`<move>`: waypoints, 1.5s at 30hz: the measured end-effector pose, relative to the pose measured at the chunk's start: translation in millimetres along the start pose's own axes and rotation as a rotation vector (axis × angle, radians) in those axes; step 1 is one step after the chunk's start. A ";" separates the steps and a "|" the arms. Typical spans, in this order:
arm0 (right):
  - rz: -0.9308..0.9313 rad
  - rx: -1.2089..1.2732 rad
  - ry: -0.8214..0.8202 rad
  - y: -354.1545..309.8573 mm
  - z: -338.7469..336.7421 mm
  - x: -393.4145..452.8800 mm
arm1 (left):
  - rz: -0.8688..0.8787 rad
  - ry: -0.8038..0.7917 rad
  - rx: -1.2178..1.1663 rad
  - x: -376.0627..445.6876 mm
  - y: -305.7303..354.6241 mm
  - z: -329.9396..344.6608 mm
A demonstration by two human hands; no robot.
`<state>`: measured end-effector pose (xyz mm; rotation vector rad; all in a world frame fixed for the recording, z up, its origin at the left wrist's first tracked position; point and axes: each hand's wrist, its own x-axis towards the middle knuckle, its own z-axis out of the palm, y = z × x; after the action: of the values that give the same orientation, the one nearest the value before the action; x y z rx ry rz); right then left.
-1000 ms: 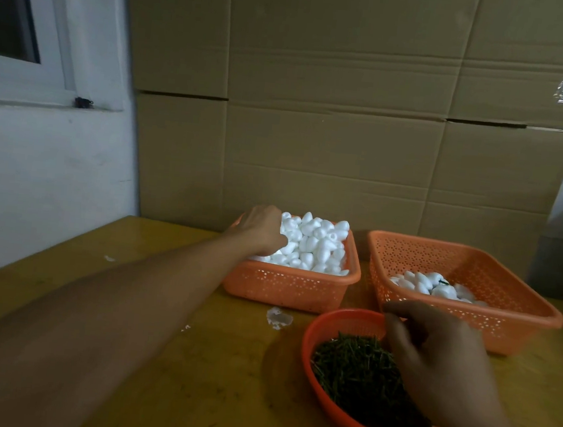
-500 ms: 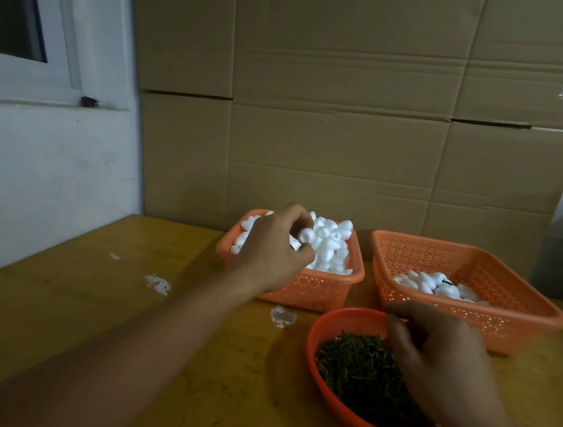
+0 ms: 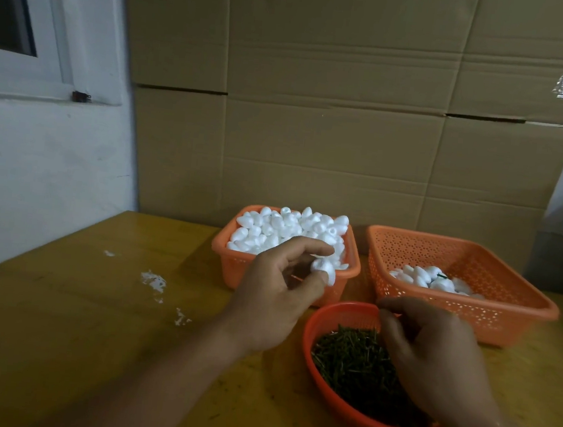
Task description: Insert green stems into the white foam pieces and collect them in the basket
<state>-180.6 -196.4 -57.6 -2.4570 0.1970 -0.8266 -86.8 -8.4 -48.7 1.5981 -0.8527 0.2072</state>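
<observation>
In front of the full orange basket (image 3: 284, 275), the left hand (image 3: 275, 302) hangs raised, forefinger and thumb pinching one white foam piece (image 3: 323, 268); the right hand (image 3: 431, 358) rests curled over the green stems (image 3: 352, 361) in the round bowl (image 3: 328, 317), its grasp hidden.

single head-worn view, wide-angle, looks forward and down across yellow tabletop (image 3: 54, 346) from person's own seat. close range: both forearms enter from 6 o'clock edge, left hand (image 3: 275, 302) near centre, right hand (image 3: 431, 362) at 4 o'clock. round stem bowl (image 3: 338, 322) nearest lens, two orange baskets behind it toward 12 and 2 o'clock. cardboard wall (image 3: 317, 113) fills far field at 12; window frame (image 3: 65, 54) at 10. no second view to overlap.
</observation>
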 end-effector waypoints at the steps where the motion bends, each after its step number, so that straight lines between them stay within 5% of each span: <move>1: 0.001 0.000 0.000 0.3 0.4 0.4 | -0.011 -0.021 -0.008 -2.4 -0.1 0.5; 9: -0.028 -0.033 -0.029 -0.5 -0.5 0.6 | -0.032 -0.155 -0.035 -14.6 1.9 2.3; 14: -0.038 -0.248 -0.332 0.3 -4.7 2.2 | -0.033 -0.309 -0.065 -21.3 3.8 6.1; 23: -0.046 -0.410 -0.622 -5.3 -4.9 -1.2 | -0.039 -0.213 -0.076 -22.7 -2.5 16.3; 36: 0.000 -0.392 -0.597 -6.7 -3.8 0.3 | -0.304 -0.186 -0.589 -21.7 7.9 15.3; 45: 0.014 -0.417 -0.527 -7.9 -7.2 0.8 | -0.421 -0.217 -0.680 -22.0 12.2 12.0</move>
<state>-184.5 -193.1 -48.2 -2.9579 0.2040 -0.1100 -114.0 -10.2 -54.7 1.1218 -0.6318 -0.5169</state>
